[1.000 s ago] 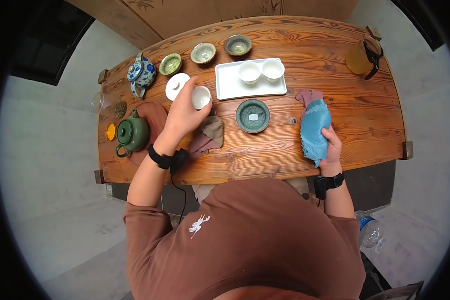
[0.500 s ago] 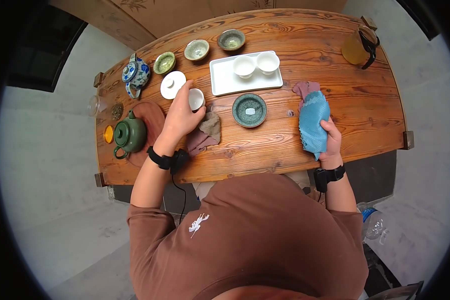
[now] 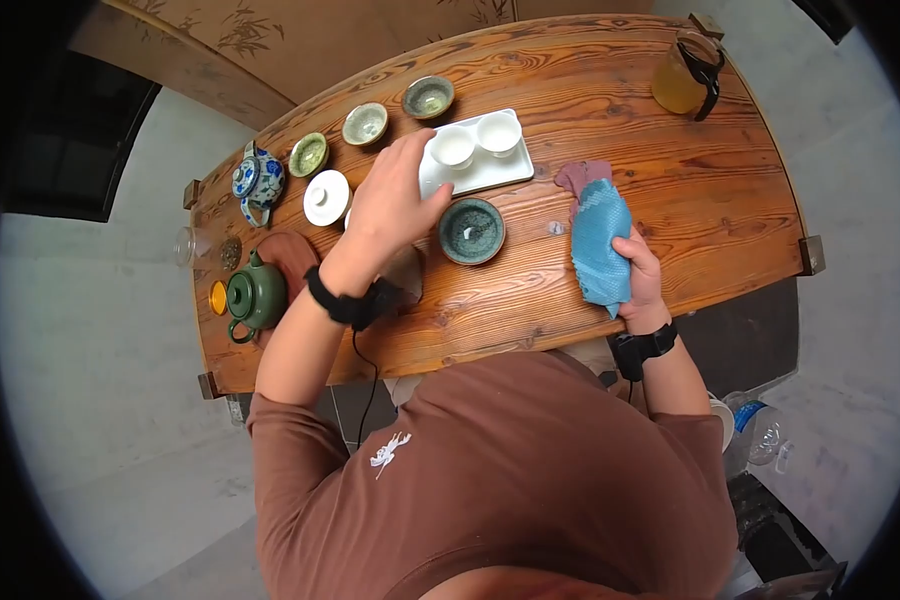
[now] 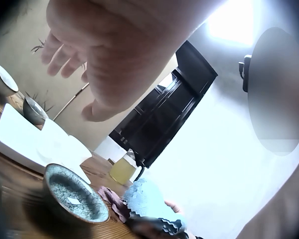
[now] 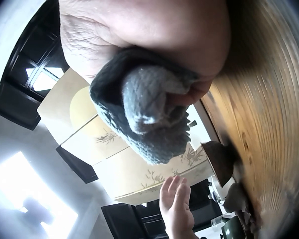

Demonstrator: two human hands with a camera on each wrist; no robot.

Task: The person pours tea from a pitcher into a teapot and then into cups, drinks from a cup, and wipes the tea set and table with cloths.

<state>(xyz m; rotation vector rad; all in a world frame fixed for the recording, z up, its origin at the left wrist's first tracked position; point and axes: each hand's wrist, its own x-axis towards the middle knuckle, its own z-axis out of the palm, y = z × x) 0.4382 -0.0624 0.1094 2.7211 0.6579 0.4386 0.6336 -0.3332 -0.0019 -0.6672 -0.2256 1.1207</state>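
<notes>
My left hand (image 3: 395, 195) is raised over the left end of the white tray (image 3: 510, 176), its fingers extended and holding nothing. Two white cups stand on the tray, a left cup (image 3: 454, 148) and a right cup (image 3: 499, 133). Just right of the thumb sits a dark green speckled bowl (image 3: 472, 231). A white lid (image 3: 327, 198) lies left of the hand; the white cup beside it is mostly hidden by the hand. My right hand (image 3: 644, 268) grips a bunched blue cloth (image 3: 600, 245) above the table's right side; a mauve cloth (image 3: 582, 177) shows behind it.
Three small bowls line the back, among them a light one (image 3: 365, 124). At left are a blue-and-white teapot (image 3: 258, 180) and a green teapot (image 3: 256, 295) beside a round reddish board (image 3: 292, 258). A glass pitcher of yellow liquid (image 3: 678, 85) stands at the far right.
My left hand has let go of the white cup near the lid and moved right and away from me, towards the tray. The right hand keeps its hold on the blue cloth.
</notes>
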